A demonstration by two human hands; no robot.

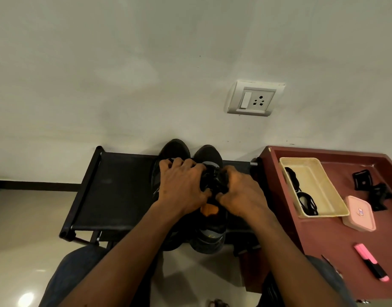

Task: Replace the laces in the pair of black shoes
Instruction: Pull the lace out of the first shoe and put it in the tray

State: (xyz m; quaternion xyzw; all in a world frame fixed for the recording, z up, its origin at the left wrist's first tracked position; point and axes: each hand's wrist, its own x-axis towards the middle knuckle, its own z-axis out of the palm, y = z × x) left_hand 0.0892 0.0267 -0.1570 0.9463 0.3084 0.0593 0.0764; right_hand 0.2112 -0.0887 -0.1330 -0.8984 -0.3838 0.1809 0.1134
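Note:
Two black shoes stand side by side on a black fabric rack (115, 185), toes toward the wall. The left shoe (175, 149) is mostly covered by my left hand. The right shoe (209, 235) shows an orange insole and a grey heel. My left hand (181, 185) lies over the lacing area with curled fingers. My right hand (241, 193) pinches the black lace (214, 180) on the right shoe's tongue. Which eyelets the lace runs through is hidden by my fingers.
A dark red table (336, 238) stands to the right. It carries a cream tray (323, 189) holding black laces, a pink box (360, 213), black clips (372, 187) and a pink highlighter (371, 264). A wall socket (254, 99) is above.

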